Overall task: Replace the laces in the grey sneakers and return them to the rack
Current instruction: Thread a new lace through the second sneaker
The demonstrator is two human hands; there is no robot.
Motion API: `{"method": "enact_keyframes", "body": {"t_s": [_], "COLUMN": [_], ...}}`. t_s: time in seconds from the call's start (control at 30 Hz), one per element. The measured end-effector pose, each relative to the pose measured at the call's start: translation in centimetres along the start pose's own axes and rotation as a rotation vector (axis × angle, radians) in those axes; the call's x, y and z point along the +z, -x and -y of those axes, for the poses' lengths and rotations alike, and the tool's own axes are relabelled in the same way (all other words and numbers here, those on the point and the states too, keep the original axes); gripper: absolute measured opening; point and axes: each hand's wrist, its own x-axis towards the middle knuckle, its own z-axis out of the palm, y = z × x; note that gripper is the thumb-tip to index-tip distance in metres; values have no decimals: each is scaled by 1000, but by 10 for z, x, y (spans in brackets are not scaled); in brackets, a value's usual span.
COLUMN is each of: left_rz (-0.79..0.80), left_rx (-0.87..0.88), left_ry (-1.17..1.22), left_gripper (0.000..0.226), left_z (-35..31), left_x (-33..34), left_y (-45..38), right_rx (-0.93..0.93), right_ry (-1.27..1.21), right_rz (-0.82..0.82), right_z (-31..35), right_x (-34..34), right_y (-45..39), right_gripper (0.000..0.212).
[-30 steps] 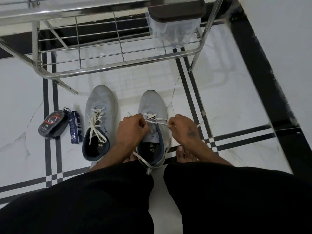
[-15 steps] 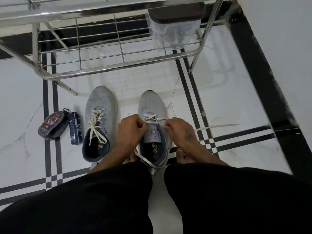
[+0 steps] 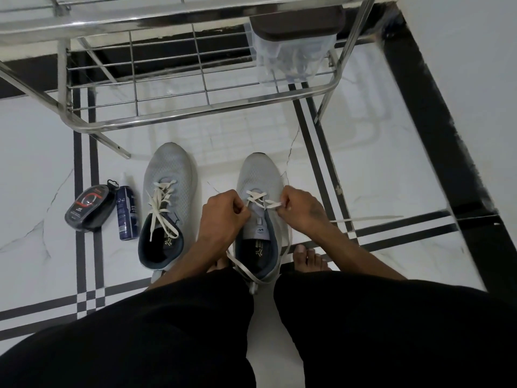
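Two grey sneakers stand side by side on the tiled floor. The left sneaker (image 3: 170, 175) carries a loose white lace through its eyelets. A white lace (image 3: 257, 198) crosses only the front eyelets of the right sneaker (image 3: 258, 170). My left hand (image 3: 222, 217) grips one end of that lace at the shoe's left side; the slack trails back past the heel. My right hand (image 3: 302, 210) pinches the other end at the right side, and its tail (image 3: 369, 219) stretches right across the floor. The steel shoe rack (image 3: 195, 109) stands just beyond the toes.
A black shoe-polish sponge case (image 3: 89, 207) and a dark blue spray bottle (image 3: 127, 212) lie left of the sneakers. A clear plastic box with a dark lid (image 3: 293, 43) sits on the rack's right end. A white wall (image 3: 461, 65) runs along the right. My bare feet flank the right sneaker.
The lace tail at my right hand has been drawn out to the right and now lies long across the floor. Both hands shifted slightly forward along the right sneaker.
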Motion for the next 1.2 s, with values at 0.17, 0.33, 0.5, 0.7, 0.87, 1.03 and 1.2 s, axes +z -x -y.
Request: {"method": "enact_keyframes", "body": {"t_s": [0.17,0.33,0.5,0.7,0.87,1.03,1.2], "left_rz": [-1,-2,5,38,175,234,226], "left_rx": [14,14,15,252,648,701,658], "left_ry": [-42,-21,-13,-243,-527,-528,-399], "left_gripper": [11,12,12,38,77,45,50], "left_z": [-2,0,-3,-8,-10,-6,-6], "left_x": [0,1,1,7,24,27,25], "left_y": [0,-1,0,-3,-13,-15,-16], "right_rx": [-56,-58,-92,90,142,217,204], "right_ry": [-44,-271,-288,-222,-444,-940,-1096], "right_rz": [-2,69,302,571,286,-146,41], "right_z": [-10,-20,-30,-30,-28,-22,5], "right_x": [-15,-35,-50,-28,-32,-60,-88], "right_y": [2,11,19,19,16,17,14], "right_gripper": [19,13,12,52,27,24,22]}}
